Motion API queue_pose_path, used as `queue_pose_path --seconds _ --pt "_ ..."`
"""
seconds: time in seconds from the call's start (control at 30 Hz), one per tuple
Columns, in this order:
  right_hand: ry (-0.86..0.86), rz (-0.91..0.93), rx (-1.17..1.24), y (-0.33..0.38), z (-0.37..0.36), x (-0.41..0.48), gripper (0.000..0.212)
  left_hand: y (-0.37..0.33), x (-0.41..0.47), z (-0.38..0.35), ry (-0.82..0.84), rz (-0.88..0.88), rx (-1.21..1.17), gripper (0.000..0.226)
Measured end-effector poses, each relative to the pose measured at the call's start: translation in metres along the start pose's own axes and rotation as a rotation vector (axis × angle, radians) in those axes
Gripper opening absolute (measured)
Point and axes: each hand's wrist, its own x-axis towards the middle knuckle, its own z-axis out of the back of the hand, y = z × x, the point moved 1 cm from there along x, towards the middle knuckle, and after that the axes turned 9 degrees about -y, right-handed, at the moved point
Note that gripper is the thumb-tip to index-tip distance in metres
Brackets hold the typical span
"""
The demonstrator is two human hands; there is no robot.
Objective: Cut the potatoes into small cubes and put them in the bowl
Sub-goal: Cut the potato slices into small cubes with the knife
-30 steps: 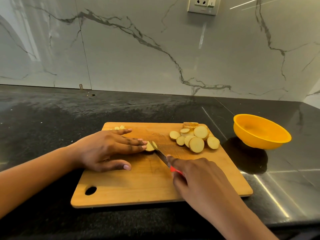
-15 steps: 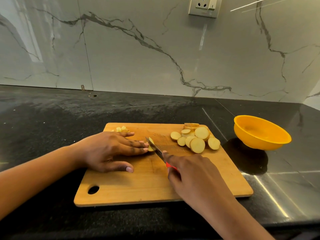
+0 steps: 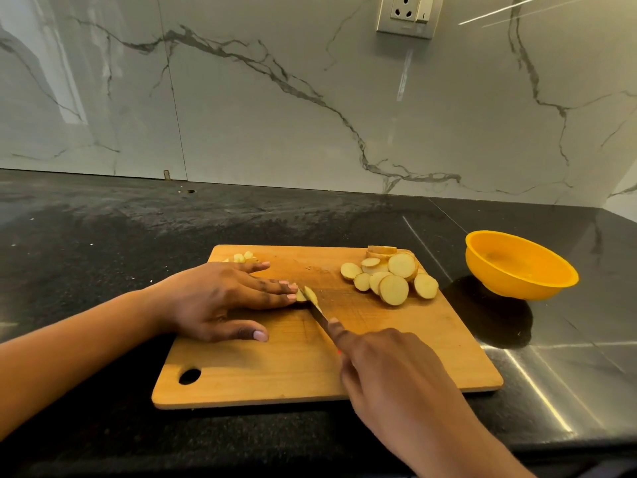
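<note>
A wooden cutting board lies on the black counter. My left hand lies flat on the board, its straight fingertips pressing a small potato piece. My right hand grips a knife with a red handle, index finger along the blade's back; the blade is at the potato piece. A pile of round potato slices sits at the board's far right. A few small potato cubes lie at the board's far left corner, partly hidden by my left hand. The yellow bowl stands to the right of the board; I see nothing inside it.
The marble wall with a socket rises behind the black counter. The counter's front edge runs just below the board.
The knife blade has shifted slightly left against the potato piece under my left fingertips, and my right hand has followed it. My left hand has barely moved.
</note>
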Motion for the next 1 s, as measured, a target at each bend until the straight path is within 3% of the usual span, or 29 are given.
queue_pose_path --seconds 0.23,0.63,1.0 --pt "-0.078 -0.057 0.041 -0.003 0.001 0.003 0.051 -0.006 -0.003 0.004 -0.125 -0.058 0.113 0.049" --pt "-0.148 -0.065 0.057 0.009 -0.004 0.015 0.05 -0.004 -0.001 0.001 -0.1 -0.088 0.199 0.052" --pt "0.077 -0.015 -0.107 0.024 -0.013 0.028 0.054 -0.003 -0.002 0.001 -0.107 -0.109 0.224 0.055"
